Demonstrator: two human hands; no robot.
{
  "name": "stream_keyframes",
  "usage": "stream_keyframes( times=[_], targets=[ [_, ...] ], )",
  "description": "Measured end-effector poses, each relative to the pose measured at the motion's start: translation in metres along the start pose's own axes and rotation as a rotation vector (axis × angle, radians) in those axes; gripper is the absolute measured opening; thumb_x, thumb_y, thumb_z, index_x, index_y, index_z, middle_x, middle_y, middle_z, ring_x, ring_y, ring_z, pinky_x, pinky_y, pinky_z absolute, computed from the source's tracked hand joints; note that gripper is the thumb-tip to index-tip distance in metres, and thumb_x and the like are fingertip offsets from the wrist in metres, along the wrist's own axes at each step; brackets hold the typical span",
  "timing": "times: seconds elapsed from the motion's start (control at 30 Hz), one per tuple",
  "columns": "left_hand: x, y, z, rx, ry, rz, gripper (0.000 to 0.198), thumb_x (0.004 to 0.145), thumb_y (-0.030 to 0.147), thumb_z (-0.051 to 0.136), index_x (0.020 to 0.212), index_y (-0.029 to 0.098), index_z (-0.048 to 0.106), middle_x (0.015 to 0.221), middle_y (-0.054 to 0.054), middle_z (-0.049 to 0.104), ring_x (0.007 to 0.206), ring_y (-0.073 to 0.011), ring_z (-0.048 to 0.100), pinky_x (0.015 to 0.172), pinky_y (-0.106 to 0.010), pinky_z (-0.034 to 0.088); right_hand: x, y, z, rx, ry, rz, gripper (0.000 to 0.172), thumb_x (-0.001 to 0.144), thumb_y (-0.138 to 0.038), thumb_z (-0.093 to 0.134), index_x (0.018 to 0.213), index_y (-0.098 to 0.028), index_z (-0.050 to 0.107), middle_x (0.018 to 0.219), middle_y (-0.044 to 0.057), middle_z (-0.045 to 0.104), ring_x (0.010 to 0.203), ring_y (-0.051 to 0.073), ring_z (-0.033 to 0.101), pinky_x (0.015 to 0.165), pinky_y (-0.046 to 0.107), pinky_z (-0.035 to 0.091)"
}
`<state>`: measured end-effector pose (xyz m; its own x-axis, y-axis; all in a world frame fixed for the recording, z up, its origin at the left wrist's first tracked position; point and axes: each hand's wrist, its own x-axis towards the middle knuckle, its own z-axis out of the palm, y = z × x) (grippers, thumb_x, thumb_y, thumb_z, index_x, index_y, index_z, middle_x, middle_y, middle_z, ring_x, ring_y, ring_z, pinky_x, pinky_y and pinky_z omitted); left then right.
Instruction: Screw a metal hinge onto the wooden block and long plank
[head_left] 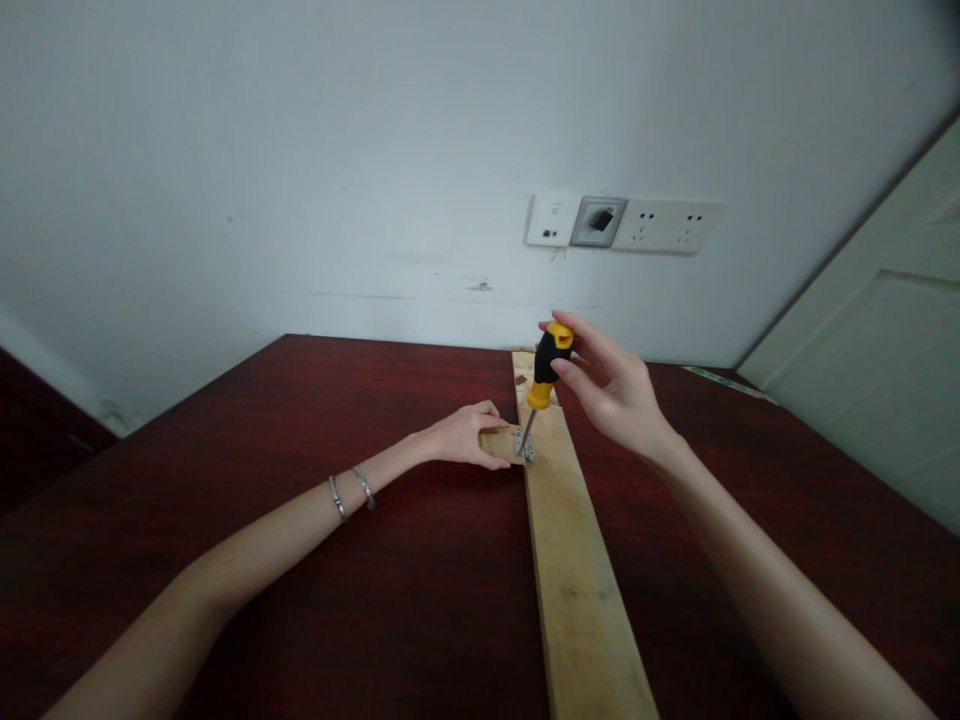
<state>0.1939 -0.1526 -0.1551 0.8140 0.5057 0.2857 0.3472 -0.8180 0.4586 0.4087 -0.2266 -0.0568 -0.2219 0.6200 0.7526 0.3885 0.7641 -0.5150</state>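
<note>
A: Your right hand [611, 385] pinches the screwdriver [553, 358] by its black-and-yellow handle, tilted, with the tip down at the metal hinge [524, 446].

B: And your left hand [465, 437] pinches the short wood block [496, 443], just beside that hinge.

A: Where's your block?

B: Against the left edge of your long plank [581, 560], on the red-brown table [375, 620]. You're wearing 2 bracelets [364, 488].

Two silver bracelets [338, 499] (left forearm [277, 537])

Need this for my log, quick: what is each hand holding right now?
Left hand: closed on the short wood piece.
Right hand: closed on the yellow-and-black screwdriver, by its handle.
</note>
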Motion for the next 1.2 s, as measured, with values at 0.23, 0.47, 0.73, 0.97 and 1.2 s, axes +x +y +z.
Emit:
stream_keyframes(
  times=[0.23,0.47,0.73,0.97,1.2],
  targets=[
    [0.0,-0.001,0.0,0.008,0.003,-0.008,0.059,0.065,0.046,0.08,0.114,0.016,0.067,0.104,-0.008,0.057,0.091,-0.0202,0.058,0.086,-0.033,0.048,0.002,-0.005,0.004,-0.03,0.045,-0.024,0.044,0.084,-0.026,0.065,0.127,-0.03,0.054,0.12,0.005,0.059,0.108,0.022,0.059,0.087,0.038,0.055],
    [0.0,0.0,0.0,0.006,0.012,-0.001,0.058,0.064,0.045,0.08,0.113,0.016,0.067,0.104,-0.008,0.058,0.092,-0.0206,0.059,0.087,-0.033,0.048,0.004,-0.016,-0.001,-0.079,0.014,-0.043,0.031,0.087,-0.027,0.06,0.118,-0.028,0.06,0.109,0.006,0.055,0.103,0.02,0.056,0.081,0.034,0.054],
    [0.0,0.0,0.0,0.016,0.016,0.013,0.058,0.065,0.045,0.08,0.111,0.013,0.067,0.104,-0.01,0.059,0.092,-0.0214,0.059,0.086,-0.035,0.048,0.006,-0.017,-0.002,-0.152,0.048,-0.07,0.034,0.084,-0.03,0.065,0.118,-0.028,0.062,0.111,0.006,0.058,0.098,0.02,0.057,0.074,0.033,0.054],
    [0.0,0.001,0.001,0.005,0.021,0.009,0.057,0.064,0.044,0.08,0.111,0.013,0.068,0.102,-0.009,0.059,0.089,-0.0201,0.059,0.085,-0.034,0.049,0.004,-0.018,-0.006,-0.167,-0.064,-0.105,0.042,0.094,-0.023,0.047,0.135,-0.033,0.05,0.108,0.004,0.058,0.093,0.016,0.055,0.081,0.035,0.05],
    [0.0,0.0,0.001,0.009,0.02,0.01,0.057,0.065,0.045,0.08,0.111,0.015,0.068,0.103,-0.008,0.059,0.09,-0.0198,0.059,0.085,-0.033,0.048,0.003,-0.009,0.005,-0.035,0.141,-0.075,0.042,0.08,-0.025,0.069,0.119,-0.033,0.058,0.106,0.003,0.051,0.096,0.017,0.056,0.075,0.031,0.053]
  ],
)
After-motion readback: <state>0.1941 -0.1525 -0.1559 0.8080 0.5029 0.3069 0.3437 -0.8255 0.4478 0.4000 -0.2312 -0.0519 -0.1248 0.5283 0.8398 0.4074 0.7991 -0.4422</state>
